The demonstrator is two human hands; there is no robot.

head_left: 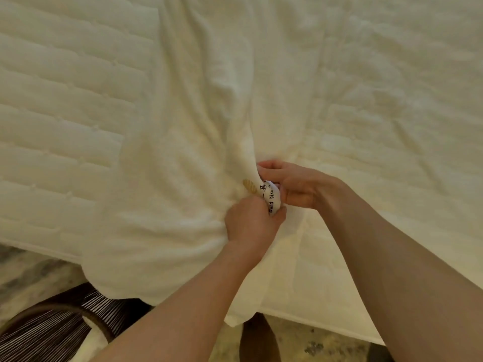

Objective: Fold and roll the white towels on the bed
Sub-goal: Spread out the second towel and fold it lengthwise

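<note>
A large white towel [183, 158] lies spread and wrinkled over the quilted bed [52, 105], its near end hanging over the bed's front edge. Near the middle of the towel's near part, both hands meet at a white label [271, 197] with black printed letters. My left hand [251, 223] grips the label's lower end together with bunched towel. My right hand [290, 184] pinches the upper end of the label, fingers curled over it. A small tan woven patch [249, 185] shows just left of the label.
The quilted mattress stretches left and right of the towel. Below the bed's front edge lies a mottled stone floor [313, 340]. A dark wicker chair or basket [52, 325] stands at the lower left, close to the bed.
</note>
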